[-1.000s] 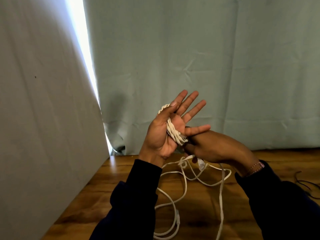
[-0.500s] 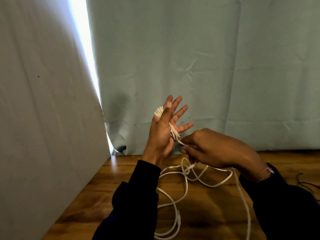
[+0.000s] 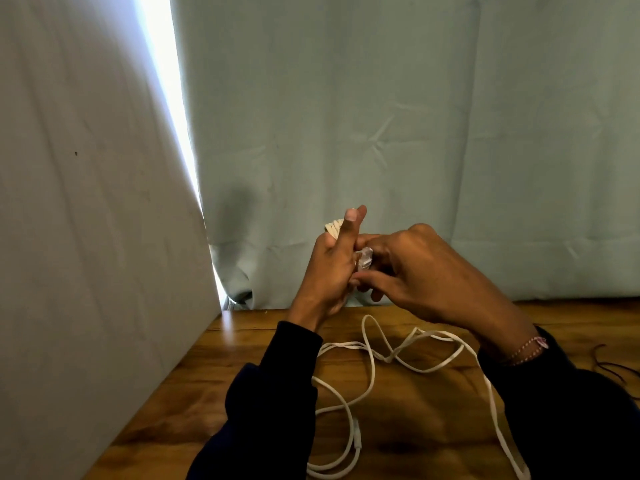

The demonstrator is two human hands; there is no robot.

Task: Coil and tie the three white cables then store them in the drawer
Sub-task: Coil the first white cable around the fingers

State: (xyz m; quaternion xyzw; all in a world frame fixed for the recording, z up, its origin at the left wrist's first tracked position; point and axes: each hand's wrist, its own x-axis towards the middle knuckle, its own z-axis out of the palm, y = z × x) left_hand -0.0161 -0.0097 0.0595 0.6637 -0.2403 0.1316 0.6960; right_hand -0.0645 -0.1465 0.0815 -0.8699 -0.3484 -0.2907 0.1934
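Observation:
My left hand is raised edge-on above the table with its thumb and fingers pointing up. A white cable coil is wound round that hand; a few turns show behind the thumb. My right hand is pressed against the left palm, its fingers curled and pinching the cable's end. More loose white cable lies in tangled loops on the table below both wrists. No drawer is in view.
The wooden table runs from the front to a pale green curtain at the back. A white sheet walls off the left side. A thin black cable lies at the table's right edge.
My left hand has turned from palm-facing to edge-on. My right hand has risen from under the left hand to its palm, drawing the cable's end up off the table.

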